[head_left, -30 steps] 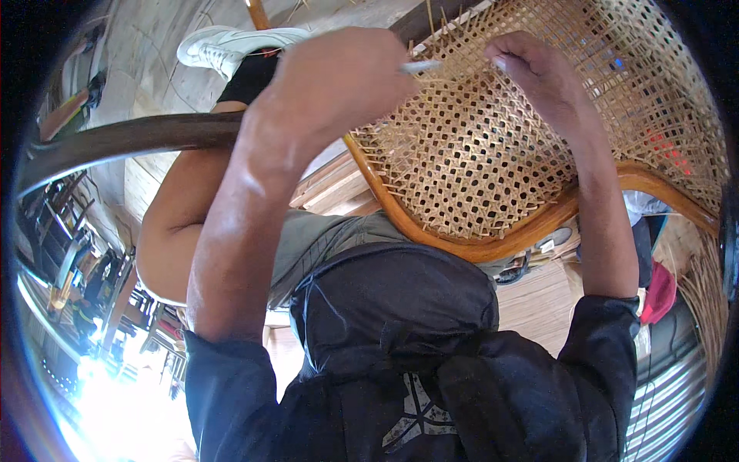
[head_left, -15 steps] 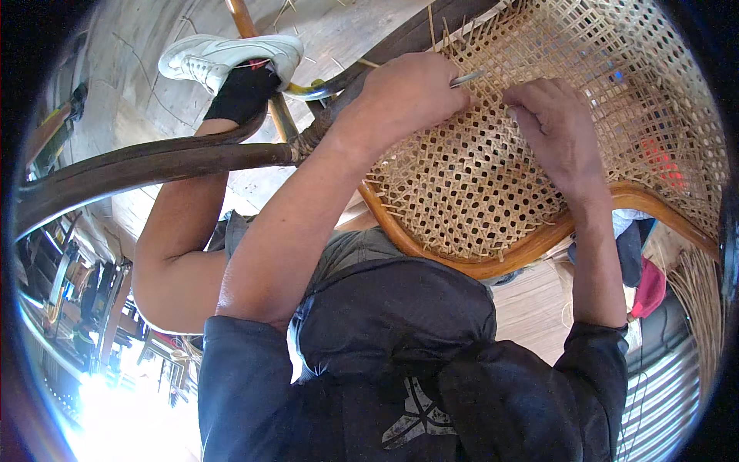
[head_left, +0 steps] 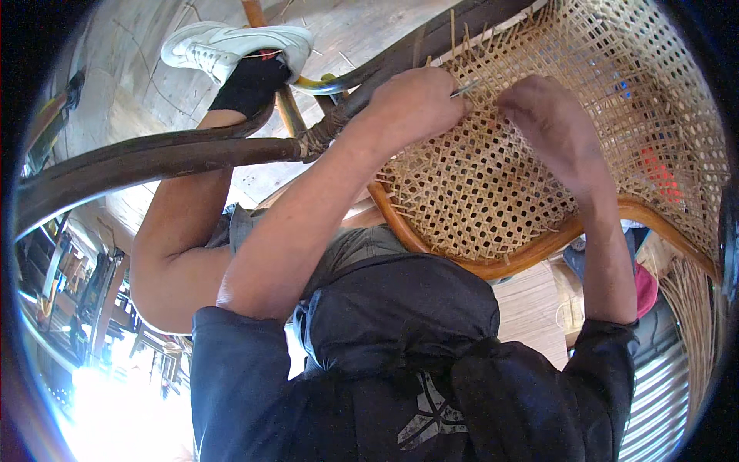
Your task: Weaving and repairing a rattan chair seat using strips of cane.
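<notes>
Head view: left hand (head_left: 416, 104) and right hand (head_left: 550, 127) press woven cane panel (head_left: 493, 185).

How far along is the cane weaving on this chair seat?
Most of the cane panel already shows a finished open mesh inside the wooden frame. In hand: the left hand holds a thin metal tool at the weave while the right hand presses beside it. Left: loose strand ends still stick up at the far edge.

A pale wooden plank floor (head_left: 362, 31) carries a white sneaker (head_left: 231, 42) and scattered cane strips (head_left: 342, 58).
</notes>
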Demonstrator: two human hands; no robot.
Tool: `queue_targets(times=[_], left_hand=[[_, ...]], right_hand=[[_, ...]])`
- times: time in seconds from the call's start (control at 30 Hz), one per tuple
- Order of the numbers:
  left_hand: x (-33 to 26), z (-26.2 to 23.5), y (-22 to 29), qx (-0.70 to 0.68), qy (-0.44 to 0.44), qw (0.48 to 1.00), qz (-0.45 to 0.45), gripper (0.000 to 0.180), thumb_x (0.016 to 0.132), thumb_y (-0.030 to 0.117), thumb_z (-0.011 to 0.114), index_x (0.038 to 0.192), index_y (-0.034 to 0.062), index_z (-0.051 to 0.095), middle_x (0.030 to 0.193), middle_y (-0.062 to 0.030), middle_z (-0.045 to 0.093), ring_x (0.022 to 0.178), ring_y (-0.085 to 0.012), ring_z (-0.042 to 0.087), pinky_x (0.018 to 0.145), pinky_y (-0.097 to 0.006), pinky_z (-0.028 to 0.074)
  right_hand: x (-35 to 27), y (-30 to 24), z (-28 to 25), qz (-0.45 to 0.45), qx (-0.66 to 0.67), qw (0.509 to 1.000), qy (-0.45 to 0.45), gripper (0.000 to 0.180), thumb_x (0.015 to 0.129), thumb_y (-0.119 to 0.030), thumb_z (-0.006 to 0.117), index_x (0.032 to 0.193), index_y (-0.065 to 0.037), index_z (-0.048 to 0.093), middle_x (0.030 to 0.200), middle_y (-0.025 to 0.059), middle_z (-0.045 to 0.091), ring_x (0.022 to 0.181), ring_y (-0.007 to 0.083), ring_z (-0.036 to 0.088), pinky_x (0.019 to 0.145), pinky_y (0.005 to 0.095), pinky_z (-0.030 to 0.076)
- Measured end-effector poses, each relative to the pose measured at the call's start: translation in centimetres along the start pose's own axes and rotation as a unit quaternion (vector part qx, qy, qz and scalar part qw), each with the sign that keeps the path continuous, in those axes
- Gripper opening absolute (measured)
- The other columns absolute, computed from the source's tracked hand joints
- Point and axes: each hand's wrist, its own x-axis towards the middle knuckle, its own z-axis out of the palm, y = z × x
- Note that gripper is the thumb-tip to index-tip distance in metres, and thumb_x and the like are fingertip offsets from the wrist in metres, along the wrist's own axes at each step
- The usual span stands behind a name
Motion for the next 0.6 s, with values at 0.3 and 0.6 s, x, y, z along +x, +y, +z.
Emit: queue_targets(times=[0.3,0.6], left_hand=[[-4.6,-2.6,-0.7,-0.231,0.020,0.973,-0.017,0.021,0.084,0.018,0.056,0.096,0.0021,0.062,0.073,-0.0014,0.058,0.065,-0.0100,0.052,0.060,-0.026,0.042],[-3.9,-1.1,-2.5,-0.347,0.009,0.937,-0.048,0.022,0.086,0.022,0.059,0.096,0.0033,0.061,0.076,0.0037,0.055,0.066,-0.0060,0.049,0.059,-0.022,0.040]], right_hand=[[3.2,-1.5,1.9,-0.005,0.152,0.985,-0.077,0.021,0.081,-0.008,0.056,0.100,-0.001,0.062,0.088,0.0126,0.065,0.080,0.0235,0.062,0.072,0.0324,0.049],[3.9,-1.0,2.1,0.030,0.168,0.981,-0.087,0.019,0.079,-0.009,0.057,0.096,-0.002,0.063,0.086,0.0122,0.065,0.079,0.0223,0.061,0.071,0.0333,0.049]])
